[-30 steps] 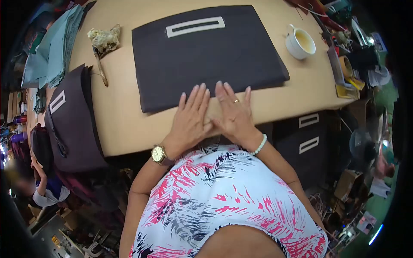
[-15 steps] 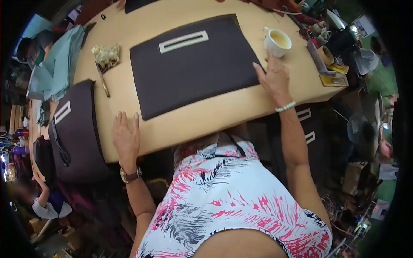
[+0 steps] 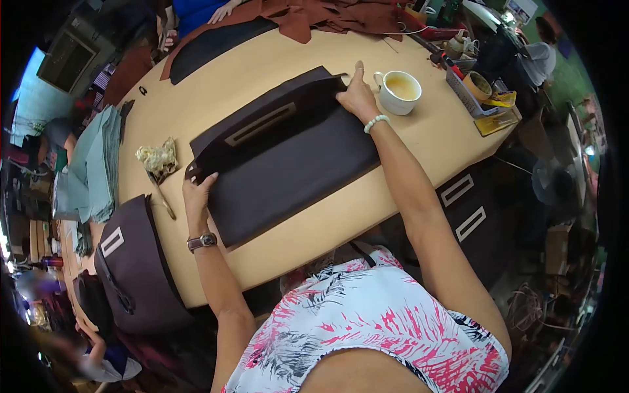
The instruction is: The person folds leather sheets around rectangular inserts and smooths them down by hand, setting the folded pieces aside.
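Note:
A dark brown leather-like panel (image 3: 288, 177) lies on the table in front of me, its far part with the slotted pale frame (image 3: 262, 124) raised and tilted up. My left hand (image 3: 196, 200) is closed on the panel's left side, thumb on the near face. At its right end, my right hand (image 3: 358, 98) grips the raised part, thumb pointing up and the other fingers partly hidden. Just right of that hand stands a white cup (image 3: 400, 98) of yellowish liquid.
A crumpled cream-coloured wad (image 3: 157, 157) and a thin stick-like tool (image 3: 162, 198) lie at the left. Another dark panel (image 3: 141, 262) with scissors (image 3: 118, 288) drapes over the left edge. A grey basket (image 3: 468, 92) stands at the right; reddish-brown leather (image 3: 314, 19) and a person's hand (image 3: 225, 11) are at the back.
Both hands, flat and apart before, have moved onto the panel's sides and taken hold. The far part of the panel, flat earlier, is now lifted. My view has shifted, showing more of the table's far side.

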Motion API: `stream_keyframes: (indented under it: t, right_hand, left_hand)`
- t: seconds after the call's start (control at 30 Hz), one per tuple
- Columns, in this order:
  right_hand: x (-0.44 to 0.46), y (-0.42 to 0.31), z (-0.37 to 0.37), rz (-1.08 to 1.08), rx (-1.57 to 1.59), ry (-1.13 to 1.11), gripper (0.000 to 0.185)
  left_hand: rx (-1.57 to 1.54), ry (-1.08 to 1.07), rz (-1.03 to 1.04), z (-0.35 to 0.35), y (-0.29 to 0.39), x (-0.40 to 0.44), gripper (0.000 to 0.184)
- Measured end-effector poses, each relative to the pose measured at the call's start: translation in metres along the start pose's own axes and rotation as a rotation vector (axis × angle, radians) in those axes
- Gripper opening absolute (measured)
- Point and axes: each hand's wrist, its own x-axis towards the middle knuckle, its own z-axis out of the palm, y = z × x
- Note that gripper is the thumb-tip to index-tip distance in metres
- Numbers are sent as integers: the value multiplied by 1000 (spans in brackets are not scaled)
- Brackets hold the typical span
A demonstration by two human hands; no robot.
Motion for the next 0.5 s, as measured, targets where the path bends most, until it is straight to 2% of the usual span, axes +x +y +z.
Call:
stream_keyframes:
  t: [0.03, 0.07, 0.13, 0.17, 0.27, 0.33, 0.4, 0.47, 0.5]
  right_hand:
    - [11, -6, -2, 53, -4, -43, 94]
    - [21, -10, -3, 107, -8, -86, 95]
    - [37, -13, 7, 80, 8, -66, 92]
    - [46, -14, 15, 69, 7, -53, 91]
    - [61, -18, 34, 61, 47, -7, 84]
    - [57, -21, 32, 68, 105, -10, 81]
    - [45, -26, 24, -95, 279, 113, 76]
    - [22, -28, 1, -358, 431, 435, 69]
    - [8, -22, -17, -402, 524, 518, 69]
  left_hand:
    - [-126, -28, -32, -1, 1, 3, 49]
    - [-185, -26, -41, -2, -3, 9, 45]
    - [-305, -24, -63, -8, -26, 31, 37]
    - [-322, -93, -32, -13, -38, 44, 28]
    - [-330, -104, -93, -10, -26, 53, 26]
    - [-327, -208, -50, -11, -8, 50, 46]
    - [-364, -334, 32, -15, 7, 49, 53]
    - [-345, -380, 148, -18, 31, 38, 57]
    - [-384, -401, 195, -16, 49, 26, 53]
